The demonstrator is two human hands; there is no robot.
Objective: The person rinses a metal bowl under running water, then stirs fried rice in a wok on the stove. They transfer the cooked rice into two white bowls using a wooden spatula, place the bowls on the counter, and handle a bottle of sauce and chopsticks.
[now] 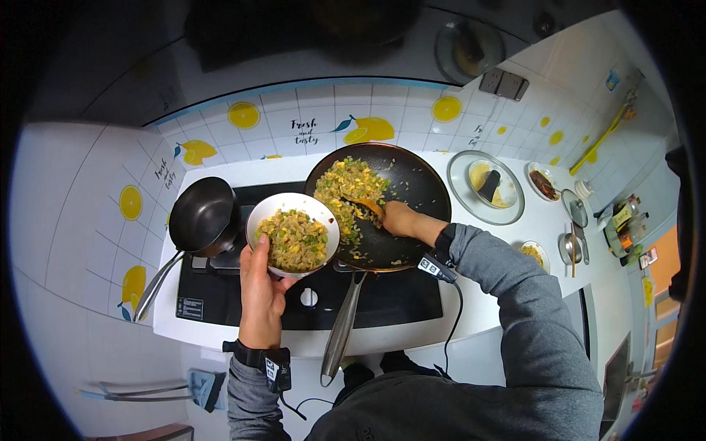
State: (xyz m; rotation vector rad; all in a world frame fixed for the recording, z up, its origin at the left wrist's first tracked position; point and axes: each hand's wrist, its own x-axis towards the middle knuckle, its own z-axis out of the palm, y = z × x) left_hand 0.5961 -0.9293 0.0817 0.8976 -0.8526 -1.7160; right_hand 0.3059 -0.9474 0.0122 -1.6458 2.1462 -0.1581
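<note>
My left hand (262, 289) holds a white bowl (260, 208) by its near side, with the thumb over the rim. Fried rice with egg and green bits (295, 240) is heaped inside it. To the right, a large dark wok (419, 190) sits on the cooktop, its metal handle (343, 328) towards me. More fried rice (350, 184) lies in the wok's left half. My right hand (398, 219) grips a wooden spatula (368, 206) over the wok. The spatula's far end is in the rice, partly hidden by it.
A small black saucepan (201, 212) stands on the left of the black cooktop (237, 308). Right of the wok lies a glass lid (459, 190). Further right are a plate of dark food (543, 184), a bowl of yellow food (534, 254), a metal pot (568, 251) and bottles (629, 220).
</note>
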